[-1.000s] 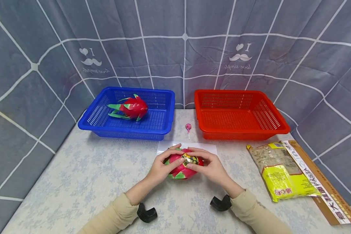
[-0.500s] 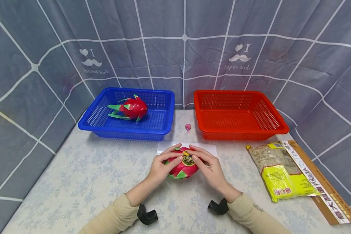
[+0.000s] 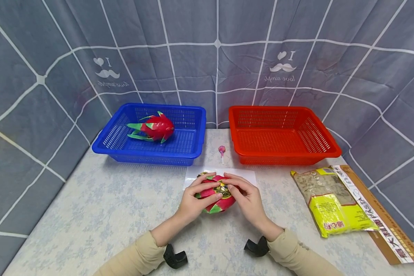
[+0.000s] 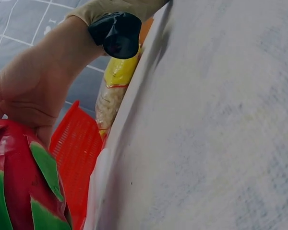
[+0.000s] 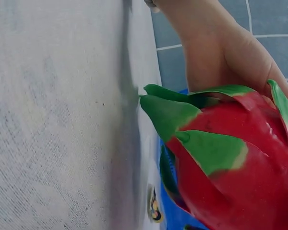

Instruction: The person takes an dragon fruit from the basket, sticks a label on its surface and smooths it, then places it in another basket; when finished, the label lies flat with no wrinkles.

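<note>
A red dragon fruit with green scales (image 3: pixel 224 205) sits between both hands in the head view, at the near edge of a white sheet (image 3: pixel 249 175). A black and gold oval label (image 3: pixel 222 191) lies on its upper face. My left hand (image 3: pixel 190 199) holds the fruit's left side, fingers across the top and thumb at the label's edge. On the other side my right hand (image 3: pixel 250 199) cups the fruit, thumb and index finger touching the label's right edge. In the right wrist view the dragon fruit (image 5: pixel 230 182) fills the lower right, hiding part of the left hand (image 5: pixel 221 52).
Behind stand a blue basket (image 3: pixel 141 156) with another dragon fruit (image 3: pixel 160 127) and a red basket (image 3: pixel 286 156). A pink lollipop (image 3: pixel 222 150) lies between them. At right, a yellow bag (image 3: pixel 331 214) overlaps a brown and white package (image 3: pixel 376 218). A second label (image 3: pixel 202 174) shows on the sheet.
The label has gone from crinkled and shiny to lying flatter on the fruit. My right thumb has moved up along it. The fruit has shifted slightly, uncovering a second label on the sheet.
</note>
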Motion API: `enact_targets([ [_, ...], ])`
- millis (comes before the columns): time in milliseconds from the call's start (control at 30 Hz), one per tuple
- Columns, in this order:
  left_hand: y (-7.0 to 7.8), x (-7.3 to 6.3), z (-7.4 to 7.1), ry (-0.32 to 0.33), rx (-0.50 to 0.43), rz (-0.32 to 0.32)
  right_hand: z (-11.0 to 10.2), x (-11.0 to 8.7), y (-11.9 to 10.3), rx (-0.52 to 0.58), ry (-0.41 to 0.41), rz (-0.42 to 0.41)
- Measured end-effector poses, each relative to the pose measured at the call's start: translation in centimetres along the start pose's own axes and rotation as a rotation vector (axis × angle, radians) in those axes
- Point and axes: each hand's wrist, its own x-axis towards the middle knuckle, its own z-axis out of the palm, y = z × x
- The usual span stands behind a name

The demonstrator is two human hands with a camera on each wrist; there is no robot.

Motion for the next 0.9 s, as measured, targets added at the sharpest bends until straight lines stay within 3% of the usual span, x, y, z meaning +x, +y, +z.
enact_targets([
  [167, 1.5, 0.0, 0.3, 0.042, -0.003, 0.023, 0.0, -0.2, 0.9, 0.05, 0.023, 0.015],
  [367, 0.5, -0.3, 0.6, 0.098, -0.035, 0.069, 0.2, -0.5, 2.5, 0.156, -0.025, 0.013],
  [533, 0.8, -0.8, 1.1, 0.067, -0.041, 0.104, 0.5, -0.8, 2.0, 0.145, -0.016, 0.013],
  [900, 0.5, -0.9, 1.2, 0.064, -0.125, -0.016, 0.8, -0.8, 1.4, 0.093, 0.052, 0.129],
])
